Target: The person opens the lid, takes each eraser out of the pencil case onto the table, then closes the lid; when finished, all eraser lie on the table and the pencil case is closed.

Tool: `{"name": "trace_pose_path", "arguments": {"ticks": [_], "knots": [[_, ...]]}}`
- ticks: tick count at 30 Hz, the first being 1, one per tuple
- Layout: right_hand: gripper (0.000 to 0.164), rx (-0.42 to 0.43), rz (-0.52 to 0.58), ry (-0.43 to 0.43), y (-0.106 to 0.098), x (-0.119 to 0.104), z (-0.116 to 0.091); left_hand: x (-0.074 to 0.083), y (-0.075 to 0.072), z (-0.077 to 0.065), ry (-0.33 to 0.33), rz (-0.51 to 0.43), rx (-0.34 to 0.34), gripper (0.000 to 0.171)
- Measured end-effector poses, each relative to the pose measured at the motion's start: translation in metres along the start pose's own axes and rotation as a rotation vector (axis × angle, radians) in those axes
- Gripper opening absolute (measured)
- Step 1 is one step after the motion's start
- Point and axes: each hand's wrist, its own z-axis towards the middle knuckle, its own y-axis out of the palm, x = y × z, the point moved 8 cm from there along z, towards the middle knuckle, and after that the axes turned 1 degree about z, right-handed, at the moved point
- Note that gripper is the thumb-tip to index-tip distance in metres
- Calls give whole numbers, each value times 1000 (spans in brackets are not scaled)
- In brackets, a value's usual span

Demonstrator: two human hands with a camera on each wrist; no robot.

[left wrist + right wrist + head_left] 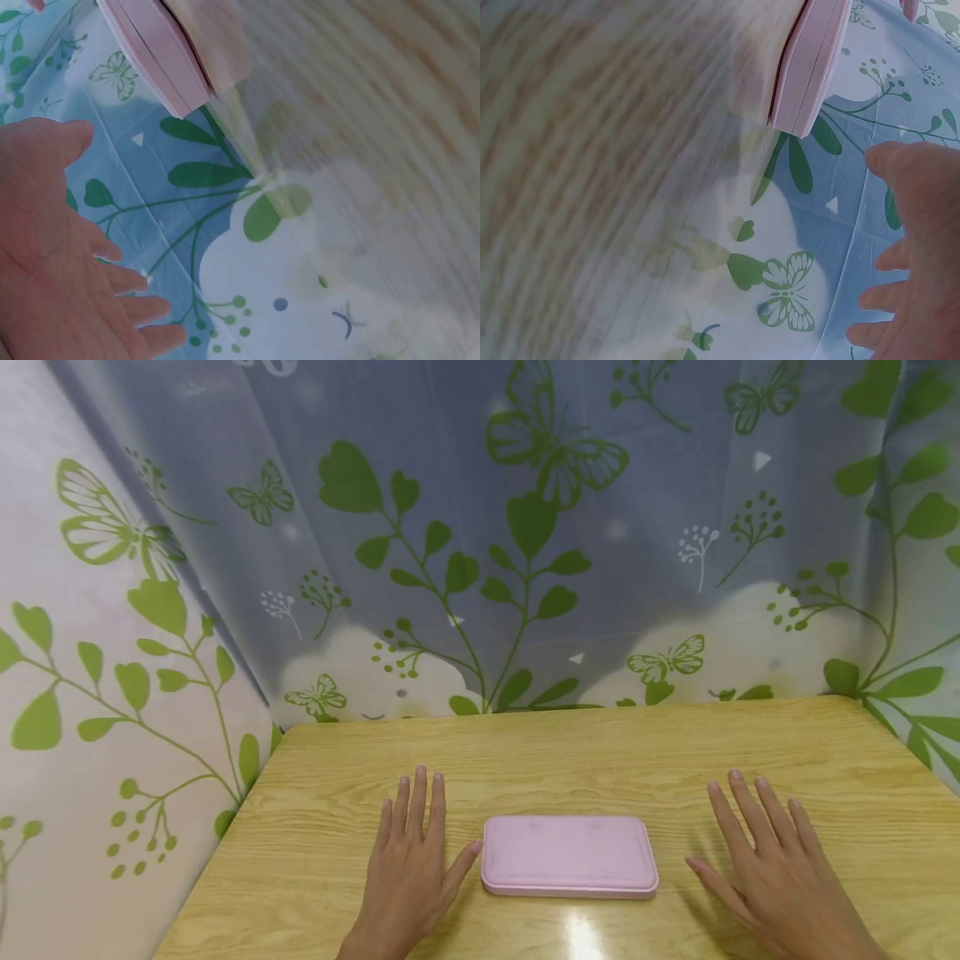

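A flat pink case (570, 853) with rounded corners lies lid up on the table, between the two hands. My left hand (408, 877) is just left of it, palm down, fingers straight; its thumb tip comes very close to the case's left edge. Farther off on the right, my right hand (780, 868) has its fingers spread and its thumb pointing toward the case, with a gap between. Both wrist views show the case's side with a seam line, near the left hand (67, 255) and the right hand (922, 247). Neither hand holds anything.
The wood-grain table (360, 743) ends at the back against a blue-grey curtain (465, 527) printed with green leaves and butterflies. A pale printed curtain (90, 710) hangs along the left side. Light reflects off the table in front of the case.
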Motion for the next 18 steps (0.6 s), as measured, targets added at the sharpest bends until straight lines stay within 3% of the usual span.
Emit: {"name": "trace_pose_path", "arguments": {"ticks": [13,18], "knots": [[86,-53,16,2,0,-2,1,3,-2,-1,15,-43,-1,87],[84,-110,49,4,3,-5,4,3,0,0,5,-107,-51,88]]}}
